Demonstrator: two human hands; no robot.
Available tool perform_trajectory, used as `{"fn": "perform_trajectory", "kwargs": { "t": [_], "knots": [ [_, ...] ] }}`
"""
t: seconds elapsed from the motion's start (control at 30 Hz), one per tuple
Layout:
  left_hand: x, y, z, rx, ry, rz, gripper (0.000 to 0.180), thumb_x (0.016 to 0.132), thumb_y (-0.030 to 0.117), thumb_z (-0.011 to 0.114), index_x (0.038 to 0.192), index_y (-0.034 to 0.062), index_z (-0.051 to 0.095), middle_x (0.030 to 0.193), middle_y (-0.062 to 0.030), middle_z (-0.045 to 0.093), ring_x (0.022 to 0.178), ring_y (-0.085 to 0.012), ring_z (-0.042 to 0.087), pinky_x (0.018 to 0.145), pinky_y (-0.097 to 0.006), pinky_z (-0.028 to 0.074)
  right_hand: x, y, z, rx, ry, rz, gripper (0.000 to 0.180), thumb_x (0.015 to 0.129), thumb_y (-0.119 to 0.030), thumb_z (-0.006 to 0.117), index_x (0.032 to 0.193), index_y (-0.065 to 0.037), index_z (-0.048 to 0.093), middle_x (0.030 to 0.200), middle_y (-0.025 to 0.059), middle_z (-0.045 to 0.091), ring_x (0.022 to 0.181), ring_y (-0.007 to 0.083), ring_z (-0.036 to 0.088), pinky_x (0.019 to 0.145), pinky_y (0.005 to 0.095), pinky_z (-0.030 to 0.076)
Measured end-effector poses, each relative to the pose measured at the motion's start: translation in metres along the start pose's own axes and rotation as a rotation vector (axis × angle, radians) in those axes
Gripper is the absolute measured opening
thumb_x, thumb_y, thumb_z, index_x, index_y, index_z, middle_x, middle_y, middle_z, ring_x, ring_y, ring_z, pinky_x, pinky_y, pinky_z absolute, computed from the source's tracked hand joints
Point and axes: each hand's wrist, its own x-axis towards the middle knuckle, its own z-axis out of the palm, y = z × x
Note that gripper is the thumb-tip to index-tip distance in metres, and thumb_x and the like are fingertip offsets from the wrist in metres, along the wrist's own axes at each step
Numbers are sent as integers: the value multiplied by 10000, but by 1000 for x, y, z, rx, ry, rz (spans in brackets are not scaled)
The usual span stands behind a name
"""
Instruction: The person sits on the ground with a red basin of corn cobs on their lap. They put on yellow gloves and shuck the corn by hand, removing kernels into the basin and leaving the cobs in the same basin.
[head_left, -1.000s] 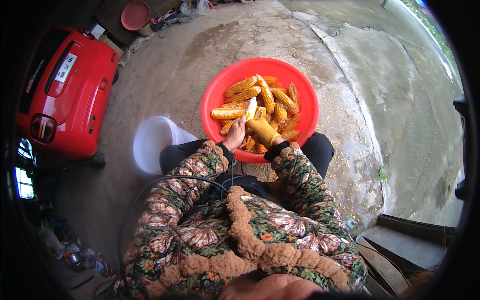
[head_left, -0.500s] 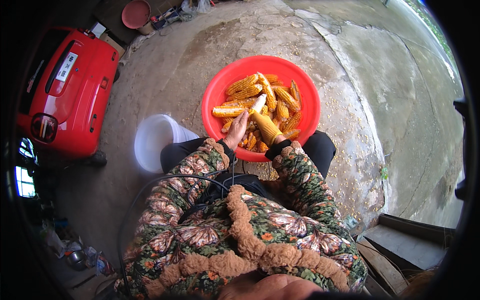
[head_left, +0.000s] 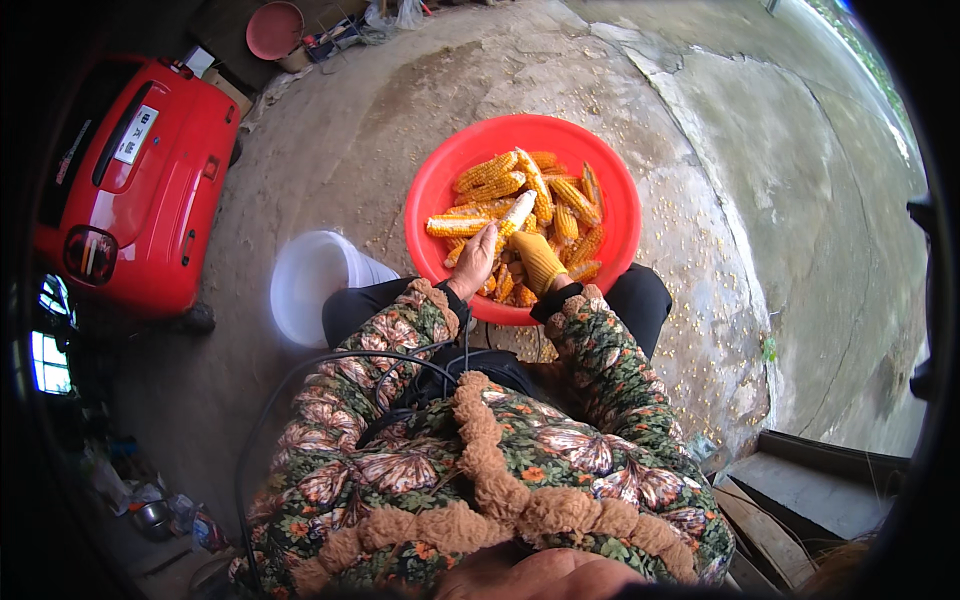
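Note:
A red plastic basin sits between my knees, heaped with yellow corn cobs. My bare left hand is closed on the lower part of one corn cob, which slants up and to the right. Its far tip is pale and stripped, while yellow kernels show lower down. In a yellow glove, my right hand presses with curled fingers against the right side of the same cob, near its lower end. The gloved fingertips are partly hidden. Loose kernels and smaller cob pieces lie beneath both hands.
A translucent white bucket stands left of the basin, by my left knee. Kernels are scattered over the concrete floor at right. A red car is parked at far left. Black cables cross my lap.
The gloved right hand has slid down the cob, away from its tip. The held cob has turned, with more yellow kernels showing along its side. The left hand has barely moved.

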Motion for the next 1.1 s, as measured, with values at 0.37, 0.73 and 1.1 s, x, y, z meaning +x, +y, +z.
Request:
{"fn": "perform_trajectory", "kwargs": {
  "t": [0.37,0.73,1.1],
  "knots": [
    [-16,26,9,-32,-10,-74,447,989,341,361,1197,-20,522,1041,-113,609,899,-225,596,815,-292,462,-10,-13,15,-138,77,-9,423,833,-550,544,784,-132,501,529,-21,403,363,110,322,349,260,226],
    [-19,46,-5,-236,-83,-441,433,967,466,339,1285,200,464,684,26,485,414,-33,346,354,-169,248,-8,-6,7,82,-28,-1,336,849,-490,530,879,-157,503,582,-20,440,383,99,348,366,240,267],
    [-5,-19,-2,337,-3,137,402,998,242,338,1218,-54,499,1138,-134,588,1086,-201,533,954,-282,384,6,7,-8,58,3,65,305,868,-430,466,797,-136,512,590,-1,489,392,123,394,350,262,295]
  ]
}}
